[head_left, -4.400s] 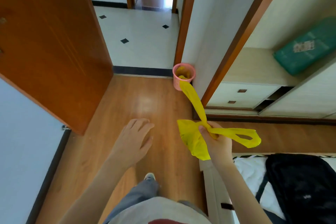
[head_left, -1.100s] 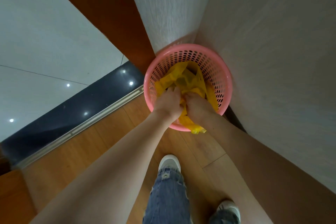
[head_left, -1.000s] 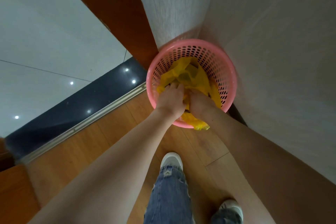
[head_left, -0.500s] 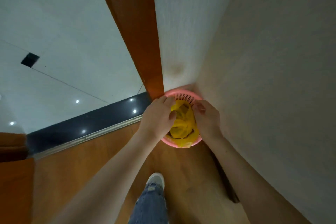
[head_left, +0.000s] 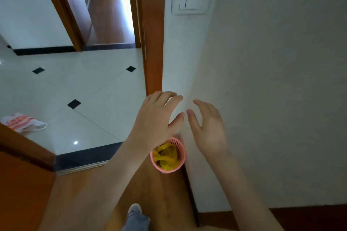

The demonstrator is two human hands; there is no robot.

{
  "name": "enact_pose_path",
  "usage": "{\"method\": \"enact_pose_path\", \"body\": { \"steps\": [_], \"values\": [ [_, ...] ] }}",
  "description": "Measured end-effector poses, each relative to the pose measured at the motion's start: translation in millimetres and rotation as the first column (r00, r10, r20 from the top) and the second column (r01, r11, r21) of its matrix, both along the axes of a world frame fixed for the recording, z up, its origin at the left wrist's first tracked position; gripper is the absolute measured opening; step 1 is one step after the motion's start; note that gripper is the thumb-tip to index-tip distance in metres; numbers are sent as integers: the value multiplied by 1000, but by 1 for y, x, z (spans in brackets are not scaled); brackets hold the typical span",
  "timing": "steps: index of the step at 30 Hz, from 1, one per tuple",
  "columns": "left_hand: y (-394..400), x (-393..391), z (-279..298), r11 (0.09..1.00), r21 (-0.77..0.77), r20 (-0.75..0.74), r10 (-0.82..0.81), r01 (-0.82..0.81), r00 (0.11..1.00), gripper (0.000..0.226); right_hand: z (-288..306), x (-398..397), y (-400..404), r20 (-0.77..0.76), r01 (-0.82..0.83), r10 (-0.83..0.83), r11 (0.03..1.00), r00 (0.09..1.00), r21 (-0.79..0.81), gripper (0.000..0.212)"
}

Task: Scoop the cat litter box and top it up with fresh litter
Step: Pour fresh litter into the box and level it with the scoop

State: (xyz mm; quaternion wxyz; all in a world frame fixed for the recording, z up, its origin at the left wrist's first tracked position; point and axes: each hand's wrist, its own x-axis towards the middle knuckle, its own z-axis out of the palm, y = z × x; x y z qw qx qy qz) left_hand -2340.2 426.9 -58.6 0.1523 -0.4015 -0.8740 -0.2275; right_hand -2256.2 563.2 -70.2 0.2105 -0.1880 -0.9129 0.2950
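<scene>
- Two hands hang in the air with nothing in their grip: left hand [head_left: 156, 118] and right hand [head_left: 208, 127], fingers loosely spread, thumbs nearly meeting.
- Below them, a pink basket [head_left: 173, 169] stands on the wooden floor [head_left: 84, 193] in the wall corner.
- Inside it lies a yellow bag [head_left: 165, 155].
- Higher on the wall is a light switch [head_left: 191, 0].
</scene>
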Motion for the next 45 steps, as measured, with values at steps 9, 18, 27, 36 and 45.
{"method": "enact_pose_path", "body": {
  "steps": [9, 18, 27, 36, 45],
  "values": [
    [-43, 85, 63, 990, -64, 47, -124, 127, 991, 60, 75, 135, -45, -9, 106, -105, 982, 994, 157, 57],
    [-87, 119, 29, 874, -155, 183, -433, 461, 882, 57, 52, 242, -122, 230, 494, -513, 858, 827, 138, 55],
    [-61, 183, 24, 631, -150, 217, -730, 761, 648, 56, 39, 327, -162, 217, 754, -766, 638, 604, 155, 42],
    [15, 294, 25, 452, -242, 234, -831, 858, 504, 54, 29, 425, -118, 137, 857, -865, 499, 483, 131, 43],
    [113, 433, 20, 480, -237, 298, -792, 845, 533, 59, 28, 546, -8, 136, 818, -819, 570, 558, 79, 45]
  ]
}}
